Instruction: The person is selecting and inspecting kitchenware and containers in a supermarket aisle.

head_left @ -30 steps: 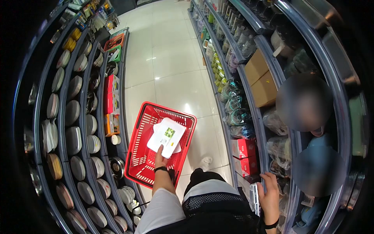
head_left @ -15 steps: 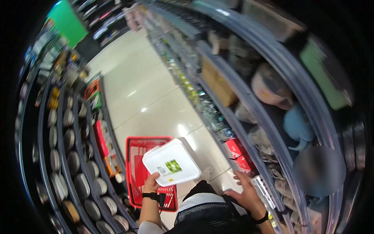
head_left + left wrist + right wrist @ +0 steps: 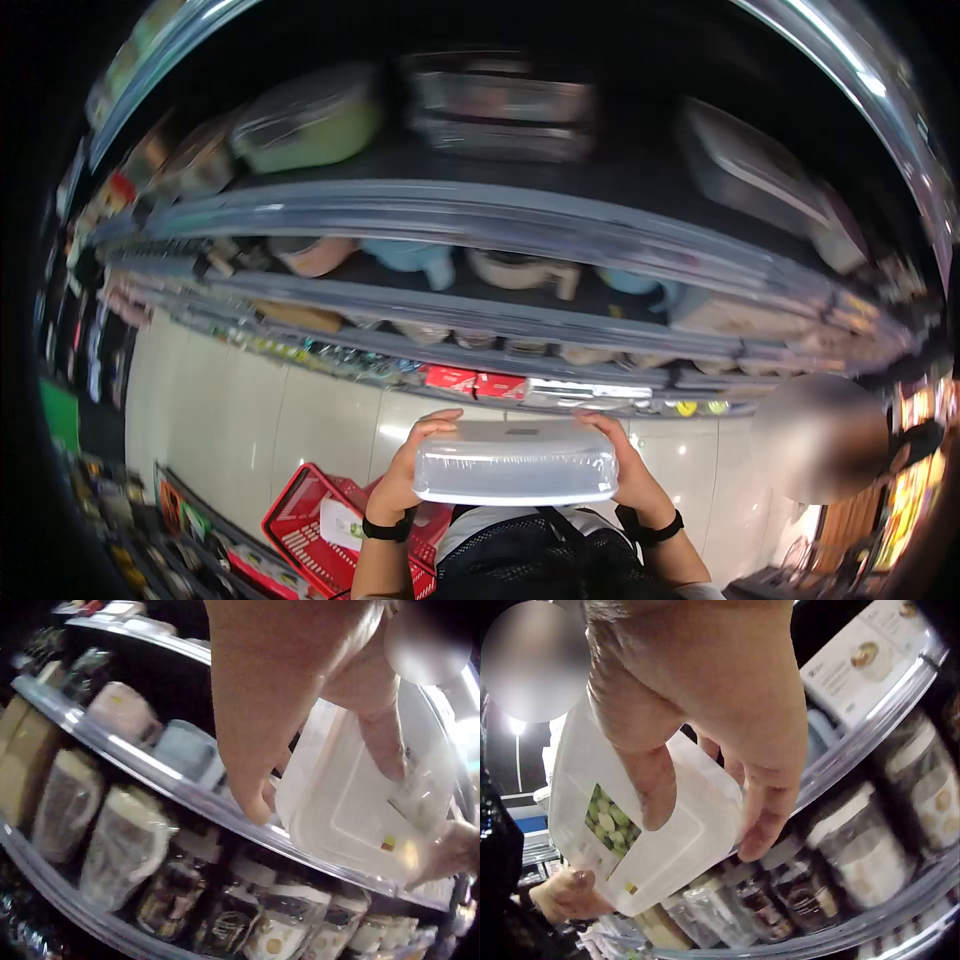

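Note:
A rectangular food storage container (image 3: 516,465) with clear sides and a white rim is held in front of my body in the head view. My left hand (image 3: 402,478) grips one end, and my right hand (image 3: 638,482) grips the opposite end. The right wrist view shows the white lid with a green picture label (image 3: 611,825); my right thumb lies across the lid. From the left wrist, my left thumb presses on the lid (image 3: 337,810) while the other fingers go round the side. A second white container (image 3: 340,522) lies in the red shopping basket (image 3: 290,500) below.
A long shelf unit (image 3: 480,212) runs across in front, carrying plastic boxes, blue and pale pots, and bagged jugs (image 3: 120,847). Red boxes (image 3: 475,382) stand on its low level. Another person, partly blurred, is at the right. Tiled floor (image 3: 240,410) lies between the shelves.
The view has swung right to face the shelf. My left hand has lifted the container out of the basket, and my right hand has left the shelf and taken its other end.

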A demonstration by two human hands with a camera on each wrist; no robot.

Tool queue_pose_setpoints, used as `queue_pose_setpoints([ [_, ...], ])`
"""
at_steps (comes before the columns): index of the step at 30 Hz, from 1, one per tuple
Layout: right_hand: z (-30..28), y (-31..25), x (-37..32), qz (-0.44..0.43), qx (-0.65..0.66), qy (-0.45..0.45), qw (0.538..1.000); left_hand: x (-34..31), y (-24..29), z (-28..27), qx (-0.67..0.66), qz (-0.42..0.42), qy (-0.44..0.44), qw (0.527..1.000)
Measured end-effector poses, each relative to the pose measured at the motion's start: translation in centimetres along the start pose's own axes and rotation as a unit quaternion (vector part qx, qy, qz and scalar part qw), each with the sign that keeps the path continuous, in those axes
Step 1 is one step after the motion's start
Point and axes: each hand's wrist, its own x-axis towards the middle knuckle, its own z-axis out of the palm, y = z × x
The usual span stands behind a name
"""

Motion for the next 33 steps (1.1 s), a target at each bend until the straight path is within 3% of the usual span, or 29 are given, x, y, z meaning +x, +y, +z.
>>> queue_pose_setpoints([
  [3, -5.7, 0.5, -7.5, -0.075, -0.056, 0.108, 0.99, 3.2, 1.4, 8.5, 0.095, 0.073, -0.049, 0.992],
  [8, -15.3, 3.0, -22.9, -0.073, -0.035, 0.315, 0.946, 7.2, 2.1, 27.7, 0.087, 0.184, -0.119, 0.972],
  [11, -19.9, 4.3, -31.8, -0.064, -0.052, 0.386, 0.919, 7.4, 4.0, 38.1, 0.052, 0.189, -0.164, 0.967],
  [12, -18.9, 2.8, -30.6, -0.053, -0.056, 0.382, 0.921, 7.7, 4.6, 36.2, 0.056, 0.191, -0.158, 0.967],
  [14, -22.9, 4.1, -38.2, -0.048, -0.066, 0.441, 0.894, 7.6, 5.8, 45.3, 0.052, 0.214, -0.2, 0.955],
  [15, -22.8, 3.8, -38.5, -0.046, -0.067, 0.44, 0.894, 7.6, 6.3, 45.5, 0.054, 0.219, -0.202, 0.953],
  [17, -24.9, 5.4, -42.4, -0.062, -0.034, 0.475, 0.877, 8.4, 7.1, 50.8, 0.073, 0.247, -0.238, 0.937],
  [18, -24.5, 5.0, -42.6, -0.061, -0.038, 0.475, 0.877, 8.0, 7.6, 50.4, 0.084, 0.262, -0.237, 0.932],
  [20, -26.6, 8.2, -46.0, -0.069, -0.086, 0.517, 0.849, 9.0, 8.9, 55.2, 0.109, 0.289, -0.271, 0.912],
  [21, -26.6, 10.2, -46.5, -0.066, -0.091, 0.515, 0.85, 8.9, 9.2, 54.8, 0.117, 0.31, -0.263, 0.906],
  [23, -28.3, 17.1, -49.2, -0.008, 0.183, 0.526, 0.83, 10.4, 9.5, 57.7, 0.123, 0.327, -0.287, 0.892],
  [24, -28.4, 13.8, -48.9, -0.005, 0.179, 0.526, 0.831, 10.2, 9.9, 57.6, 0.123, 0.336, -0.281, 0.891],
  [26, -30.6, 6.0, -47.1, -0.081, -0.203, 0.553, 0.804, 11.9, 9.1, 60.3, 0.122, 0.359, -0.28, 0.882],
  [30, -34.6, 5.4, -48.1, -0.063, -0.272, 0.561, 0.779, 14.1, 8.3, 63.8, 0.099, 0.414, -0.229, 0.875],
  [33, -41.8, 6.9, -48.8, -0.072, -0.356, 0.569, 0.738, 19.3, 5.1, 70.8, 0.058, 0.444, -0.209, 0.869],
])
